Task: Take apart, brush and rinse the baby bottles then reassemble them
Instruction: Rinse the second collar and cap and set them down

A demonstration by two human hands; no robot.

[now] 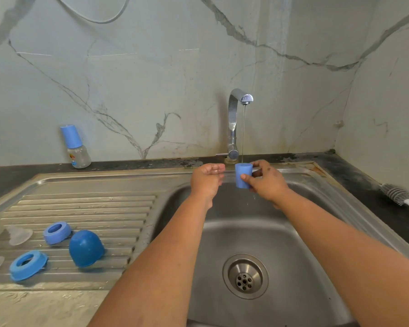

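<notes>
Head view: a light blue bottle cap is held open end up under the thin water stream falling from the chrome faucet at the centre of the frame. The cap is pinched by the right hand, thumb on its near side and fingers curled round its far side. The left hand is held just left of the cap, palm turned up, fingers loosely curled and gripping nothing; a small gap is seen between it and the cap. Both hands are raised over the back of the stainless steel sink, whose drain strainer lies below centre.

On the ribbed drainboard at lower left, a dark blue dome cap is set mouth down, between two blue collar rings. Clear silicone nipples are seen at the left edge, partly cut off. An assembled baby bottle with a blue cap is stood upright against the marble wall at middle left. A bottle brush is laid on the dark counter at the right edge, its bristles pointing toward the wall.
</notes>
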